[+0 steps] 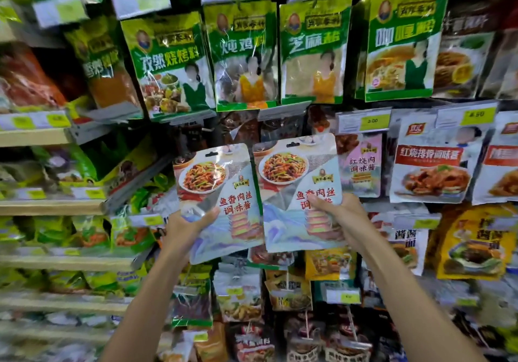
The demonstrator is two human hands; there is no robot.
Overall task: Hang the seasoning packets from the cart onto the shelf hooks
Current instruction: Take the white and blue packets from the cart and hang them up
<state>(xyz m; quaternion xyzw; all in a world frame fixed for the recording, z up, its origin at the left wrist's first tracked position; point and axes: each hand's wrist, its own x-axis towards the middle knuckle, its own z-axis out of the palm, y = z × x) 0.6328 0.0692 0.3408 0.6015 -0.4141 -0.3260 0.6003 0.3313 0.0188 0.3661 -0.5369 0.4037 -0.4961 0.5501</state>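
Note:
I hold up two matching seasoning packets, pale blue with a plate of shredded pork and red characters. My left hand (186, 225) grips the left packet (218, 193) at its lower left edge, thumb on the front. My right hand (340, 215) grips the right packet (300, 185) at its lower right, thumb over the red text. Each packet has a hang slot at the top. Both are raised in front of the hook rows, just below the green packets (244, 53). The hooks behind them are hidden, and the cart is out of view.
Hanging packets fill the display: green ones above, a pink packet (360, 165) and white rib-sauce packets (433, 165) to the right, yellow ones lower right. Price tags (364, 120) stick out on hook ends. Wooden shelves (50, 207) with bagged goods stand at the left.

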